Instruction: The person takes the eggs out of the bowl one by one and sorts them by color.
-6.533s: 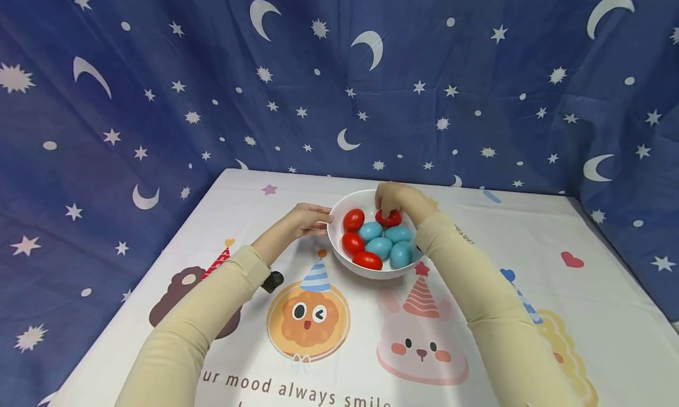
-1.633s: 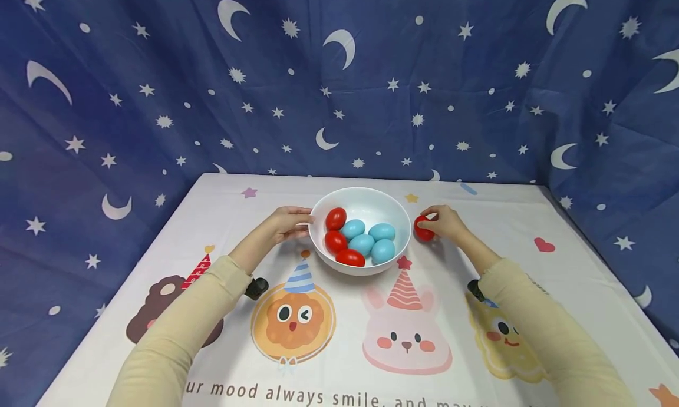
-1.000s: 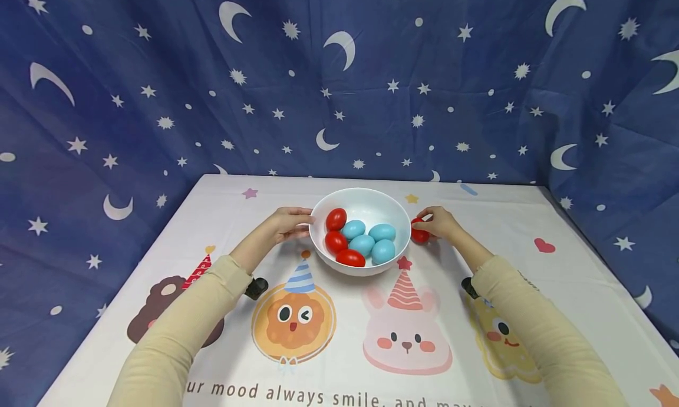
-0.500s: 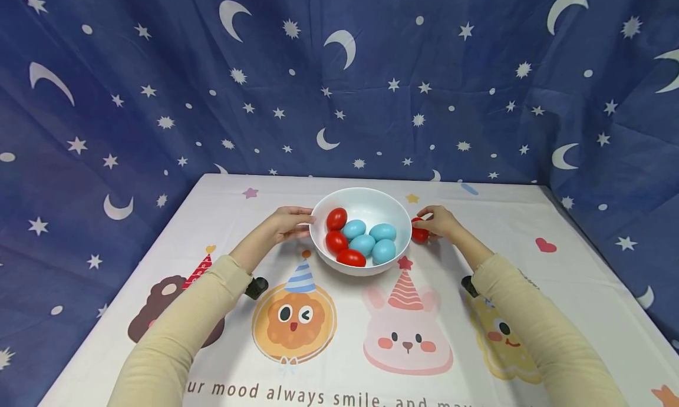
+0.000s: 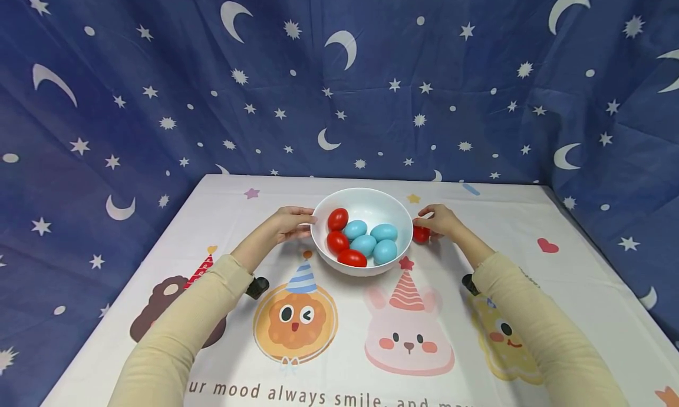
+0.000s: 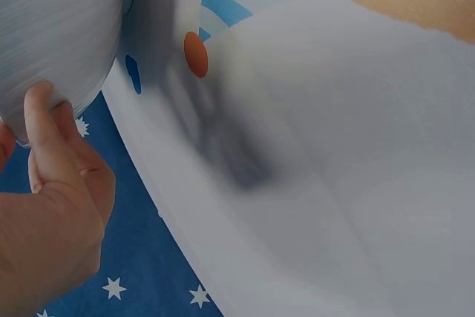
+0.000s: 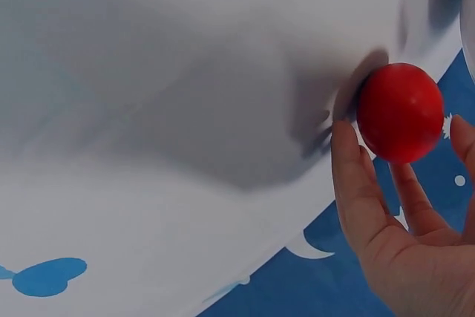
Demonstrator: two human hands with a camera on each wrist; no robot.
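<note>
I have the left hand (image 5: 288, 223) resting, fingers extended, against the white bowl (image 5: 367, 204) at nine o'clock; my right hand (image 5: 442, 222) curls round a red egg (image 7: 401, 113) just outside three o'clock.

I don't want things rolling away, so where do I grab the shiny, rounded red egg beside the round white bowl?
Probably around the widest part of the red egg, thumb and fingers on opposite sides, coming from the right, where the person's right hand is. Its surface curves, with no handle, and the white bowl sits close on its left.
</note>
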